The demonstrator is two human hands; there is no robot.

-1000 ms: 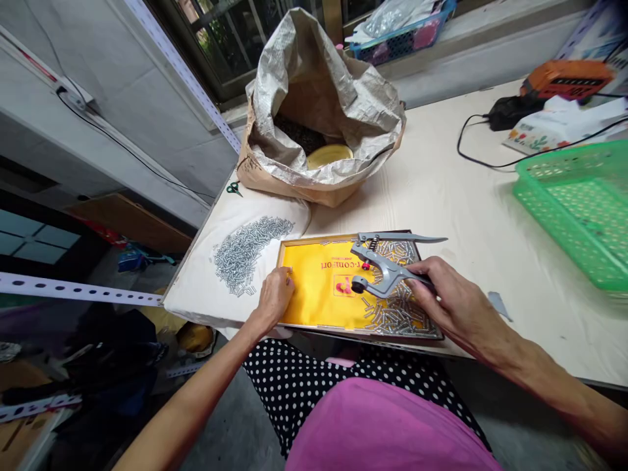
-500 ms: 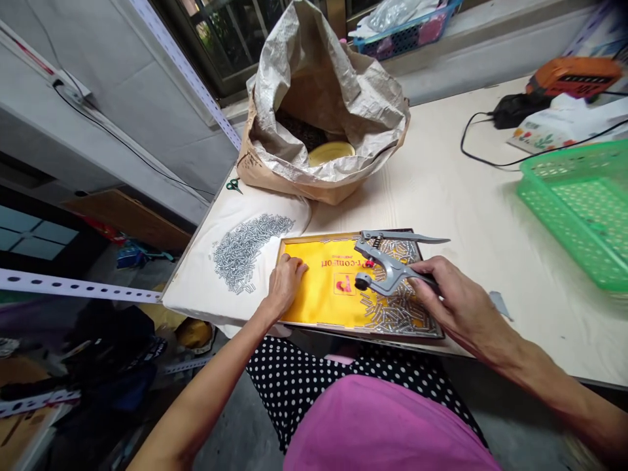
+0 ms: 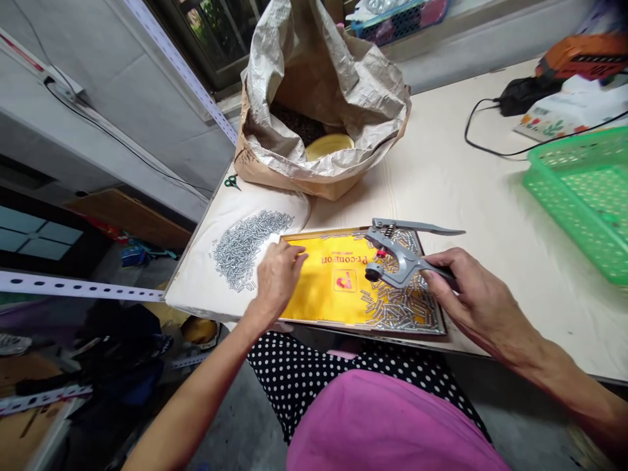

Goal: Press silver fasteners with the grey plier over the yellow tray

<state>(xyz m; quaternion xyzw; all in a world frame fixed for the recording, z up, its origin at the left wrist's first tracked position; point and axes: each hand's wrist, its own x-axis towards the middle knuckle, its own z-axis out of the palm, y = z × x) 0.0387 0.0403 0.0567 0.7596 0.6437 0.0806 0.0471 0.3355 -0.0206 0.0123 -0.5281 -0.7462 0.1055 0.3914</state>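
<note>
My right hand (image 3: 478, 304) is wrapped round the dark lower handle of grey snap-fastener pliers (image 3: 405, 265), held above the tray. Their long upper lever (image 3: 436, 227) stands away from the handle, and the jaws, with a red piece and a black round end, are apart. Over the left end of the shallow tray (image 3: 314, 321) is my left hand (image 3: 277, 275), thumb and forefinger a little apart, with nothing visible between them. Yellow printed cloth (image 3: 314, 281) lines the tray. Many small silvery metal tubes (image 3: 405, 307) lie at its right end.
A heap of similar metal pieces (image 3: 250, 242) lies on white cloth (image 3: 196, 281) at left. Behind stands an open paper sack (image 3: 314, 180) with a yellow bowl (image 3: 330, 145) inside. Green scissors (image 3: 232, 182) lie beside it. A green basket (image 3: 564, 203) is at right.
My left thumb and forefinger have parted, and that hand has shifted slightly left. My right hand has moved a little right with the pliers.
</note>
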